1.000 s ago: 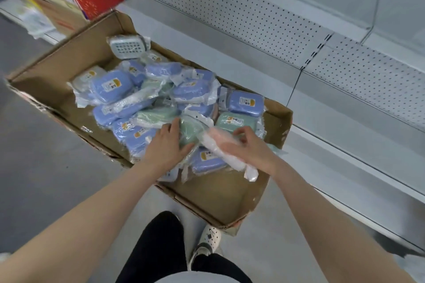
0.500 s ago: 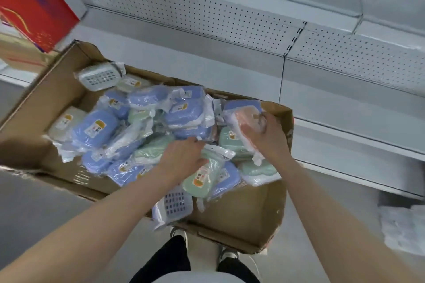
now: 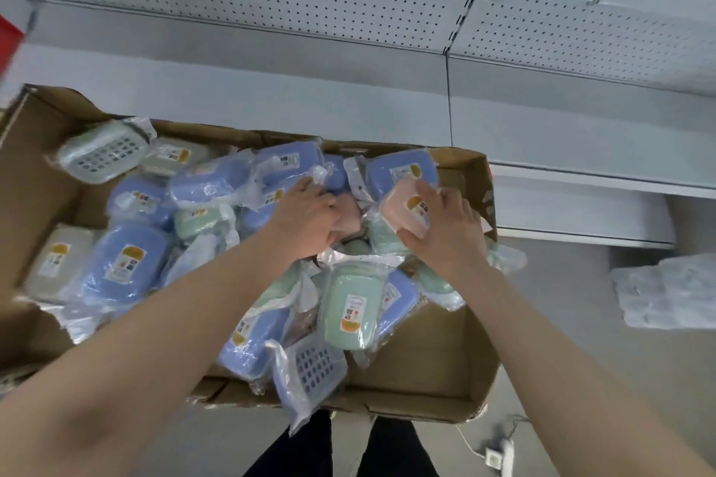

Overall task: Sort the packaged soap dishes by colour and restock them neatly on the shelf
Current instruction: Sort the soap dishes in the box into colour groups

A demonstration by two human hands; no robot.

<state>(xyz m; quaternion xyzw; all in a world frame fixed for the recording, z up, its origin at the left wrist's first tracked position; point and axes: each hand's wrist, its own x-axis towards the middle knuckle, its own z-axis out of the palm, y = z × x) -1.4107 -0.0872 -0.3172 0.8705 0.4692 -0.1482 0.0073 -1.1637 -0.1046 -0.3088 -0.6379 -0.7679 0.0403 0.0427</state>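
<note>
While the pink soap dish (image 3: 405,205) lies right of centre, the right hand (image 3: 445,240) pinches it, thumb against curled fingers.
The left hand (image 3: 310,221) curls onto neighbouring packets (image 3: 286,165), grip unclear; cardboard box (image 3: 438,352) beneath, grey shelf (image 3: 271,101) at top.

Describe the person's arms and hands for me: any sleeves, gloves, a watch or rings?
No gloves: the left hand and right hand are bare, with no rings that I can make out and no watch or band at either wrist. The left forearm and right forearm are uncovered right to the frame edge, so no sleeve shows. Black trousers show below.
</note>
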